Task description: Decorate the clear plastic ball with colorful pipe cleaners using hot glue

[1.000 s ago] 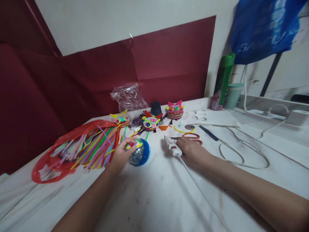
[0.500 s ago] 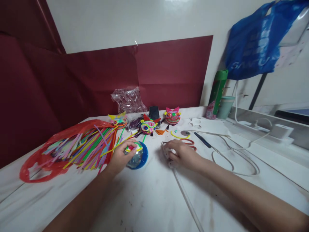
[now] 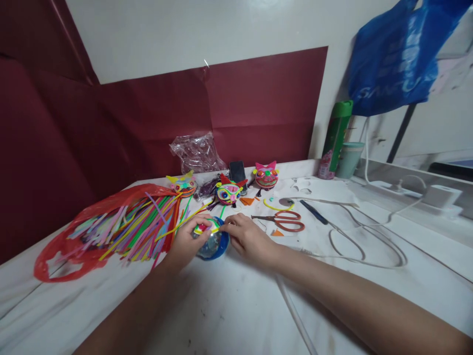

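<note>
Blue-rimmed clear ball (image 3: 212, 248) sits forward of the desk's back edge (image 3: 291, 161); left hand (image 3: 189, 241) clasps it, probably for steadiness; right hand (image 3: 249, 240) is at its rim, pinch unclear.

"Where can a hand pass?"

"On the near side, over the bare table (image 3: 221, 308), between the left forearm (image 3: 142, 291) and the white cord (image 3: 293, 310)."

"And up to the ball (image 3: 211, 248)?"

"From the near side. The left hand (image 3: 187, 241) blocks its left, the right hand (image 3: 247, 239) its far right."

"Farther left?"

"Pipe cleaners (image 3: 136, 224) and the red bag (image 3: 44, 261) crowd that side."

"Straight beyond?"

"The red-horned head (image 3: 229, 193) stands in the way, the phone (image 3: 237, 171) behind it."

"Right?"

"Scissors (image 3: 275, 218) lie past a narrow gap, then the dark tool (image 3: 313, 212)."
</note>
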{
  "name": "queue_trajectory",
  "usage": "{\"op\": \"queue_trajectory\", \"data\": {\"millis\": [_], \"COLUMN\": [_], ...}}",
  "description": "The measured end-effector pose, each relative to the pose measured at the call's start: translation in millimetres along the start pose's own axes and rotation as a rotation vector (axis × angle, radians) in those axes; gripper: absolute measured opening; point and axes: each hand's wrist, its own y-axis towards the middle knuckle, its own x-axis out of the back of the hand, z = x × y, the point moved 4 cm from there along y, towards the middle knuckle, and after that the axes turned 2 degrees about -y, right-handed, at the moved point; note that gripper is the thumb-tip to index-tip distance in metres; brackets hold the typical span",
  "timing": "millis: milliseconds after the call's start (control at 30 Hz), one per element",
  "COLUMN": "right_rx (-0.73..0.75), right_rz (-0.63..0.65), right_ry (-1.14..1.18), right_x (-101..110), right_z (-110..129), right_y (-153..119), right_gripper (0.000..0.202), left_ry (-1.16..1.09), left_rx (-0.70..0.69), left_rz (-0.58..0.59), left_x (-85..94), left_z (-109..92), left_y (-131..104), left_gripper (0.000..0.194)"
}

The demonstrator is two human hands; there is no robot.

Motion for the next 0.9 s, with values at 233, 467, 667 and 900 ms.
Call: {"op": "queue_trajectory", "data": {"millis": [233, 467, 667, 900], "right_rx": [-0.061, -0.146, -0.127, -0.126], "right_rz": [-0.044, -0.055, -0.058, -0.075], "right_ry": [0.138, 0.246, 0.212, 0.227], "right_x": [-0.4, -2.6, -3.6, -3.6], "right_z": [-1.7, -5.5, -3.1, -2.8], "right_y": [2.5, -0.6, -1.7, -4.8], "right_gripper": [0.029, 0.034, 0.031, 0.036], "left_ry": [0.038, 0.079, 0.123, 0.129], "left_rx": [-0.027, -0.062, -0.113, -0.125], "left_rz": [0.005, 0.004, 0.042, 0.034], "left_x": [-2.1, -3.1, -4.2, -3.8], "left_z": [1.2, -0.3, -3.0, 1.7], "left_y": [0.4, 0.0, -0.7, -2.3], "left_gripper": [0.007, 0.007, 0.007, 0.007]}}
